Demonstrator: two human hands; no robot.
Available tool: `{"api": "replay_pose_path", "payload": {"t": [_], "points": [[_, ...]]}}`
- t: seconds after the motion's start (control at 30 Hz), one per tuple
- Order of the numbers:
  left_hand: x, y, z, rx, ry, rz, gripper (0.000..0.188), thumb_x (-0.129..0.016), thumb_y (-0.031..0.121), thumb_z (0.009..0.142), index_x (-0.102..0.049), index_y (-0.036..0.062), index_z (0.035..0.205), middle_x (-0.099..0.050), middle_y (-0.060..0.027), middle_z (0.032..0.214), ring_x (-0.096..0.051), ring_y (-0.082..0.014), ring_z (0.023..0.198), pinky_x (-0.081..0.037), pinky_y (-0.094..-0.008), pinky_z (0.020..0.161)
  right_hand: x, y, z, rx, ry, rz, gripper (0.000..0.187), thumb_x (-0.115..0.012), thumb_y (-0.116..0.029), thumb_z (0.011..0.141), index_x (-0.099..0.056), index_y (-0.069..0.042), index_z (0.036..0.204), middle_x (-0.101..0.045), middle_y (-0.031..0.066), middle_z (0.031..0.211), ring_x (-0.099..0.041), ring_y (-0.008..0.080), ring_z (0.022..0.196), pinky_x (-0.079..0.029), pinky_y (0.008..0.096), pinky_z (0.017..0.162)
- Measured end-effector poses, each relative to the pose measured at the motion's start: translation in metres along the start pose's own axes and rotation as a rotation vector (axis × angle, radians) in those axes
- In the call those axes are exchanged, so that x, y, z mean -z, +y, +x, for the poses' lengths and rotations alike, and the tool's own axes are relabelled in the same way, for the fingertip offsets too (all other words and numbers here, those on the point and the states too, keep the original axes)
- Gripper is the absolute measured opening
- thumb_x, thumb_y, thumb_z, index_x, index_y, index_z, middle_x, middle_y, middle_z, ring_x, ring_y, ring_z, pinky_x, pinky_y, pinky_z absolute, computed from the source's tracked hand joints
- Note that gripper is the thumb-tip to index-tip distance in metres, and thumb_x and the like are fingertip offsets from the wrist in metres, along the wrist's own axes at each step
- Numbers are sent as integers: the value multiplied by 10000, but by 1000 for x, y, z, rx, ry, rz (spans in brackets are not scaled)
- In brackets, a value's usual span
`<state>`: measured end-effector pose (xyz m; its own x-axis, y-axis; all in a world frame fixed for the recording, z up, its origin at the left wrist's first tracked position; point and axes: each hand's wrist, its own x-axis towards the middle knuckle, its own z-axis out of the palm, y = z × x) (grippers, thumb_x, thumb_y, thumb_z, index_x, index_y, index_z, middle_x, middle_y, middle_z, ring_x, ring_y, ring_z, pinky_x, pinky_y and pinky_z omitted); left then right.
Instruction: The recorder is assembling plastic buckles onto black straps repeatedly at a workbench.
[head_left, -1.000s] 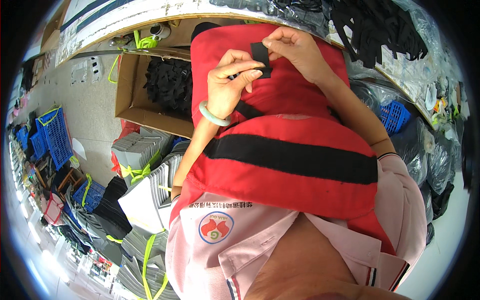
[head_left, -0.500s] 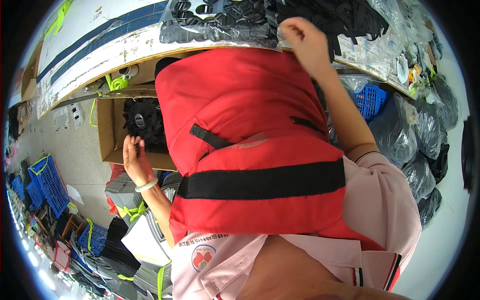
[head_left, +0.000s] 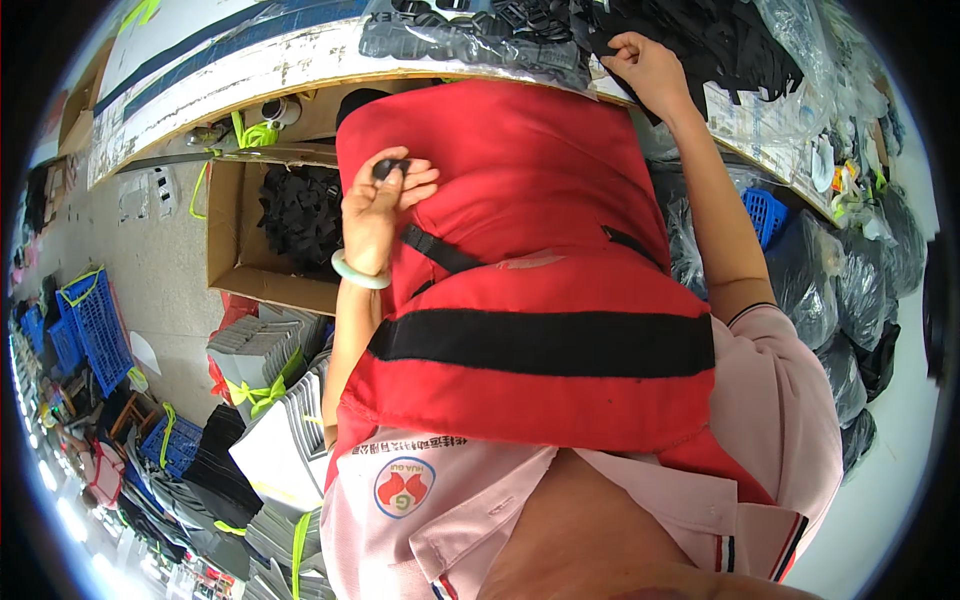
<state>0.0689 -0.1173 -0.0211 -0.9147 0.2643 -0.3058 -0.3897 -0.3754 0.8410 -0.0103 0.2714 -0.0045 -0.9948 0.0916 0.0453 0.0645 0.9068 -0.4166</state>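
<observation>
My left hand [head_left: 370, 215], a pale bangle at its wrist, is raised over the red apron [head_left: 520, 190] across my body. Its thumb and fingers pinch a small black plastic buckle [head_left: 390, 168]. At the table edge my right hand [head_left: 652, 78] has its fingertips closed on a black webbing strap at the near side of a heap of black straps [head_left: 715, 45]. The fingers partly hide that strap. Left of this hand, a clear plastic bag of black buckles [head_left: 475, 40] lies on the white table [head_left: 250, 75].
Below the table on the left stands an open cardboard box [head_left: 270, 285] holding a bunch of black strap pieces [head_left: 300, 215]. Grey sheets in tied stacks [head_left: 260, 360] sit nearer me. Blue crates [head_left: 98, 330] are at far left, bulging plastic bags [head_left: 805, 270] at right.
My left hand has risen from beside the cardboard box to over the apron, bringing the black buckle into view. My right hand has shifted slightly right and closed at the strap heap.
</observation>
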Motion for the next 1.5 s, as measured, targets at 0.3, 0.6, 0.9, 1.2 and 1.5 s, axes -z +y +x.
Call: {"api": "replay_pose_path", "payload": {"t": [0.3, 0.6, 0.9, 1.2, 1.5], "points": [[-25, -5, 8, 32, 34, 71, 42, -608, -4, 890, -604, -40, 911, -664, -132, 876, -690, -248, 795, -600, -321, 666, -2, -1, -8, 37, 185, 152, 250, -710, -275, 798, -672, -60, 920, -637, 81, 785, -625, 204, 722, -484, 301, 680], [-28, -13, 14, 49, 24, -163, 56, -593, -26, 890, -601, -36, 945, -661, -130, 886, -689, -258, 811, -608, -347, 715, -7, -12, 5, 129, 208, 189, 161, -711, -193, 825, -651, -65, 903, -630, 46, 717, -584, 97, 656, -464, 237, 637], [-50, 1, 19, 48, -129, -321, 179, -574, 27, 914, -620, -17, 1082, -608, -93, 1122, -574, -247, 1117, -487, -378, 948, 21, -101, -16, 175, -216, 680, 121, -669, -148, 867, -640, -35, 901, -612, -27, 766, -557, 53, 697, -445, 206, 647], [-75, -10, 32, 5, 18, -176, 155, -684, 25, 848, -704, -30, 992, -657, -35, 889, -592, -97, 811, -484, -209, 764, -41, -148, -53, 290, -213, 650, 116, -643, -51, 822, -648, -29, 936, -613, 0, 764, -529, 60, 664, -440, 215, 607], [-64, -19, 32, -75, 168, -200, 161, -693, 46, 847, -703, -29, 990, -657, -34, 898, -579, -77, 737, -481, -192, 666, -46, -160, -57, 184, -294, 723, 116, -638, -82, 835, -637, -20, 933, -630, 38, 775, -571, 89, 659, -464, 234, 606]]}}
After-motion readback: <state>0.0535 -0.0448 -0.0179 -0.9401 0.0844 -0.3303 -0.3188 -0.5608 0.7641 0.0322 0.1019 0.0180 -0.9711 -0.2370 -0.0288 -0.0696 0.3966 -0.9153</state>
